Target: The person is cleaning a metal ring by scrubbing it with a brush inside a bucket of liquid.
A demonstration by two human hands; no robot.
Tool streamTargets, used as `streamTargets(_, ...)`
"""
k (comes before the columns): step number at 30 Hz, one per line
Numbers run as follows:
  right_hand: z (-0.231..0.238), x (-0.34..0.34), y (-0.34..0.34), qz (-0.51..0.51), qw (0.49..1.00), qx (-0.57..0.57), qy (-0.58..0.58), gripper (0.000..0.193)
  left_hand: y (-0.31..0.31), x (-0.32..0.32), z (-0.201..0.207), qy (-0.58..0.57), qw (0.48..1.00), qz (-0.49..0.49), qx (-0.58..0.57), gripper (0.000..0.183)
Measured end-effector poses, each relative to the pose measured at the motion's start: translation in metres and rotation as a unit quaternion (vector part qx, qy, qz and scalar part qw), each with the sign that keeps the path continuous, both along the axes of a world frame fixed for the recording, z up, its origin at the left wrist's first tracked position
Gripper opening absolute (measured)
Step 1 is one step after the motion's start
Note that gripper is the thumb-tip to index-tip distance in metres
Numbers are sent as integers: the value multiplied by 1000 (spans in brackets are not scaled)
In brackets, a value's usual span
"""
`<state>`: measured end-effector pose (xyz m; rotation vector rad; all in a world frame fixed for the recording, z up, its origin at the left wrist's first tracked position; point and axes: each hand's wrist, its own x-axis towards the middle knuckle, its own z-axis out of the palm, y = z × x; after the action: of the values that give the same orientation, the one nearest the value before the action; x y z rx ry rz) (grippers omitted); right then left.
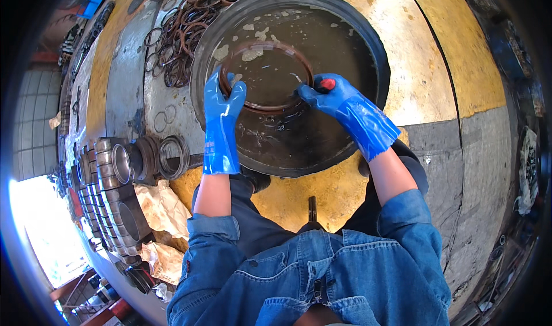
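A wide dark round basin point(384, 67) of murky water, with pale foam patches on it, stands in front of me. A large brown ring point(270, 108) is tilted over the water inside the basin. My left hand point(224, 99), in a blue rubber glove, grips the ring's left side, thumb inside and fingers around it. At the ring's right side, my right hand point(332, 94), gloved alike, is closed around a tool with a red handle end point(328, 84). The tool's working end is hidden by the fingers and ring.
A heap of brown and dark rings point(187, 35) lies beyond the basin to the left. Nearer on the left are stacked metal cylinders point(109, 173), steel rings point(173, 156) and crumpled brown paper point(164, 208). Metal floor plates point(420, 56) extend to the right.
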<state>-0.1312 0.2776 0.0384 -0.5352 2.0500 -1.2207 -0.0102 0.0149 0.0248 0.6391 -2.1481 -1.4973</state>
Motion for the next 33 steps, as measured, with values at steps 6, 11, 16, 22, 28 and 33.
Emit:
streamTargets(6, -4, 1, 2, 115, 904, 142, 386, 23, 42, 2, 23, -71, 936, -194, -287, 54)
streamTargets(11, -43, 1, 3, -28, 956, 56, 285, 22, 52, 3, 17, -214, 951, -216, 57, 33)
streamTargets(16, -36, -3, 3, -189, 978, 88, 24, 31, 32, 6, 33, -181, 954, -71, 230, 28)
streamTargets(22, -1, 24, -16, -37, 924, -310, 219, 25, 25, 7, 19, -156, 929, -28, 335, 26)
streamTargets(28, -10, 25, -29, 13, 884, -294, 363, 31, 33, 7, 8, -145, 922, -33, 359, 23)
streamTargets(33, -29, 16, -20, -160, 944, -184, 223, 19, 37, 5, 21, -136, 925, -46, 352, 34)
